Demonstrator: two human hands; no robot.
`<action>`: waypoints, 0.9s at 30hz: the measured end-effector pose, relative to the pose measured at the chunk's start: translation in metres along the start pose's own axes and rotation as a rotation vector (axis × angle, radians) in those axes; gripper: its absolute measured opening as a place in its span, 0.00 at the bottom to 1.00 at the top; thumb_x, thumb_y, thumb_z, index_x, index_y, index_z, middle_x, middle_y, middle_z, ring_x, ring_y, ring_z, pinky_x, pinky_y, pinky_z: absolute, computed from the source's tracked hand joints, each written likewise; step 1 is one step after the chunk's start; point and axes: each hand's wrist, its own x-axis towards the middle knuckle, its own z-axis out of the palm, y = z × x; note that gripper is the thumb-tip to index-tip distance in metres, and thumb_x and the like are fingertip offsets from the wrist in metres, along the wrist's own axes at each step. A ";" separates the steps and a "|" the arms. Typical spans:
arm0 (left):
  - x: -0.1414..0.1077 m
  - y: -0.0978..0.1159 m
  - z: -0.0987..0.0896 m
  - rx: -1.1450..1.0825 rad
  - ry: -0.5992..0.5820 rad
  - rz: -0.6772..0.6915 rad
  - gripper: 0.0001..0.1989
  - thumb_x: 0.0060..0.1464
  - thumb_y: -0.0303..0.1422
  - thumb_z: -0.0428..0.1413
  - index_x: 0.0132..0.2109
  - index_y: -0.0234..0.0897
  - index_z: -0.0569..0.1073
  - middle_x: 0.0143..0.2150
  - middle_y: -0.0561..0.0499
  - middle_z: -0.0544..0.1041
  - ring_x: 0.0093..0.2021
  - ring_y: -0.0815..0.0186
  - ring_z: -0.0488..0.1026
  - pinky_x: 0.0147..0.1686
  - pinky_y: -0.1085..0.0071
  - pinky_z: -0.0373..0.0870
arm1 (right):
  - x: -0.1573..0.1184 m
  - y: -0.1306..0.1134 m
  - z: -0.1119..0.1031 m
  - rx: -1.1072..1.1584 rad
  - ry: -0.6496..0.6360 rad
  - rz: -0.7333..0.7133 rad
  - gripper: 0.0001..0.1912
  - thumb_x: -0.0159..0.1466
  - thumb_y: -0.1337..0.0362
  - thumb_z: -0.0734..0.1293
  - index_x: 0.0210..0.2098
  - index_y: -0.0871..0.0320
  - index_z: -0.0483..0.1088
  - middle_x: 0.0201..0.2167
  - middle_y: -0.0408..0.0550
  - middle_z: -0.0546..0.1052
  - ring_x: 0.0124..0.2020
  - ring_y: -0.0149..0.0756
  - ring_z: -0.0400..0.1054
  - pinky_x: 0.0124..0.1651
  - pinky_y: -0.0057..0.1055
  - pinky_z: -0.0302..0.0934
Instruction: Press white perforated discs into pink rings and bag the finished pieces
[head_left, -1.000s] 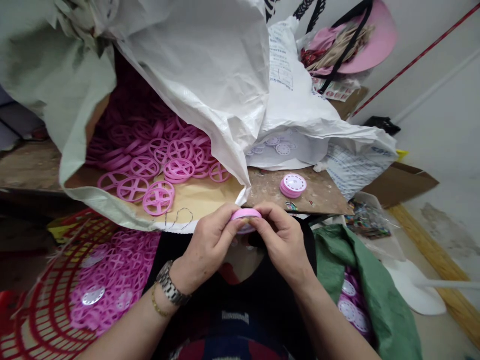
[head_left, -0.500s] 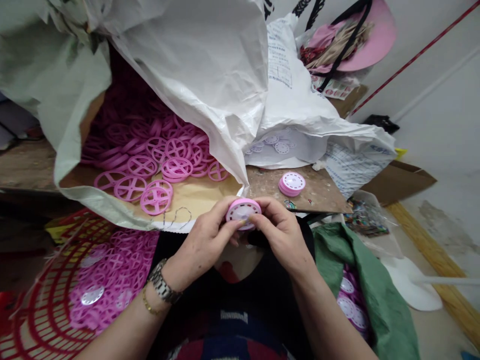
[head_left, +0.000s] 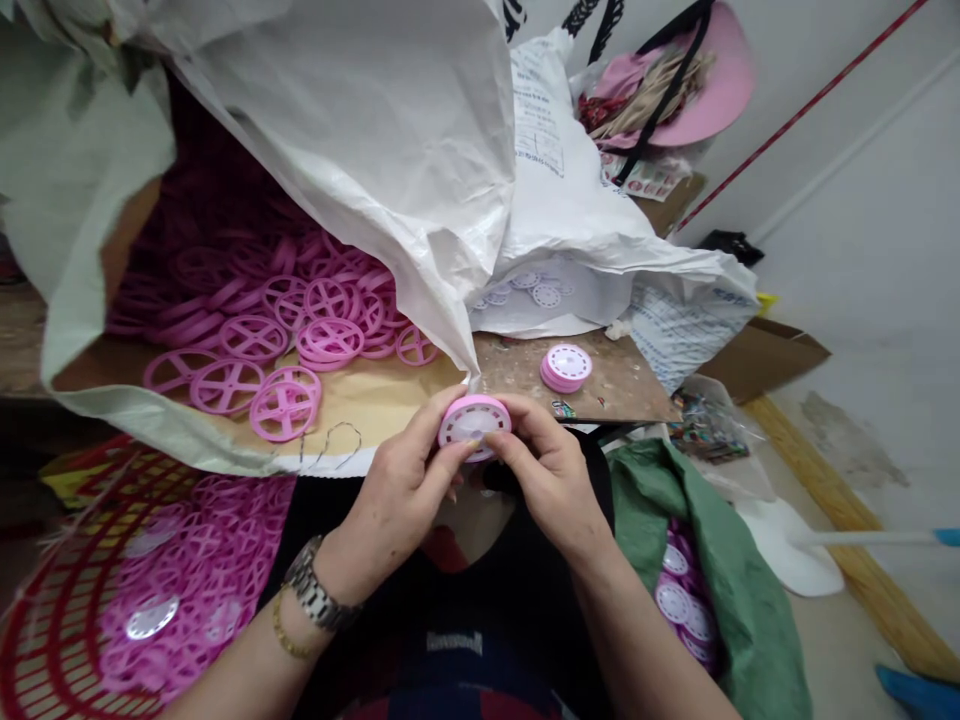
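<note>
Against a pale wall [head_left: 870,240] stands a worn brown worktop [head_left: 637,385], mostly covered by two open sacks. On the left, a large white sack [head_left: 375,130] gapes to show a heap of pink spoked rings [head_left: 251,338], a few lying loose near its lip. Right of it, a printed white sack [head_left: 555,210] holds white discs [head_left: 546,293] with dark slots around their edges. Just in front of that sack's mouth, a small stack of pink-and-white wheels [head_left: 566,367] sits on the bare wood.

Near the worktop's front edge, the left hand [head_left: 401,470] and right hand [head_left: 551,475] both grip one pink-rimmed wheel [head_left: 475,412], its slotted white face tilted up toward the head camera. Both thumbs press on the near part of that face, while the other fingers curl around the rim; their exact hold underneath is hidden. A metal watch [head_left: 319,590] and a thin bracelet [head_left: 281,622] circle the left wrist.

Lower left, a red basket [head_left: 52,610] contains more pink pieces and a shiny white disc [head_left: 152,617]. Lower right, a green sack [head_left: 739,565] opens on further white-faced wheels [head_left: 673,603].
</note>
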 end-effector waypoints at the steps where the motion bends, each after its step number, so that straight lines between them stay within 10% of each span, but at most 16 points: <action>1: 0.001 0.000 -0.001 0.013 -0.006 0.011 0.24 0.63 0.38 0.53 0.65 0.44 0.63 0.35 0.53 0.77 0.23 0.70 0.71 0.24 0.73 0.70 | 0.001 -0.002 -0.003 -0.024 0.009 -0.021 0.10 0.64 0.63 0.67 0.45 0.53 0.75 0.40 0.44 0.80 0.41 0.38 0.74 0.45 0.33 0.69; 14: 0.020 -0.011 -0.046 0.253 0.213 0.062 0.17 0.62 0.39 0.53 0.55 0.39 0.72 0.37 0.51 0.75 0.35 0.65 0.73 0.34 0.69 0.69 | 0.091 0.022 -0.135 -0.512 0.393 -0.028 0.18 0.55 0.59 0.69 0.43 0.61 0.76 0.35 0.52 0.80 0.33 0.41 0.73 0.38 0.39 0.70; 22: 0.037 -0.014 -0.053 0.684 0.160 0.177 0.18 0.64 0.37 0.48 0.55 0.33 0.71 0.49 0.43 0.75 0.49 0.55 0.72 0.49 0.59 0.69 | 0.096 0.049 -0.141 -0.765 0.311 0.003 0.17 0.59 0.57 0.65 0.43 0.59 0.77 0.37 0.53 0.80 0.37 0.43 0.73 0.42 0.40 0.67; 27: 0.056 -0.011 -0.053 1.029 0.154 0.112 0.16 0.64 0.35 0.47 0.54 0.34 0.71 0.48 0.41 0.71 0.40 0.56 0.74 0.38 0.61 0.71 | 0.090 0.052 -0.146 -0.894 0.341 -0.071 0.20 0.62 0.52 0.63 0.44 0.60 0.77 0.38 0.55 0.79 0.38 0.45 0.72 0.43 0.41 0.65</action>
